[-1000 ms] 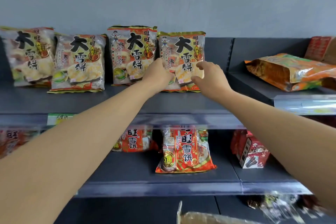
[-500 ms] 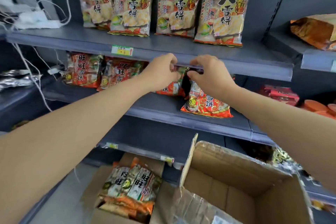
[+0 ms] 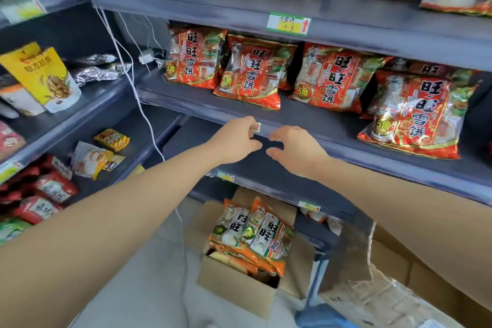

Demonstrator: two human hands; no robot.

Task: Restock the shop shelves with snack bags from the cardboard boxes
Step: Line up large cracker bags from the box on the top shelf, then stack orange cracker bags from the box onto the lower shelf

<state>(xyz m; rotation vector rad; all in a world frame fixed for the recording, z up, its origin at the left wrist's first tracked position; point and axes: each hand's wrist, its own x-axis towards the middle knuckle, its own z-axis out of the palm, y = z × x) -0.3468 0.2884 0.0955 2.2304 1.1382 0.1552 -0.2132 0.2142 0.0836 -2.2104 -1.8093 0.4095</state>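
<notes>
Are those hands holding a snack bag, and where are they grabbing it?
Nothing is held. The left hand and right hand hang empty, fingers loosely curled, in front of the shelf edge.

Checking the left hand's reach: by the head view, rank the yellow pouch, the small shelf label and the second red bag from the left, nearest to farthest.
1. Shelf label, right beside the left hand fingertips.
2. Second red bag, on the shelf just above.
3. Yellow pouch, far left on the neighbouring shelves.
</notes>
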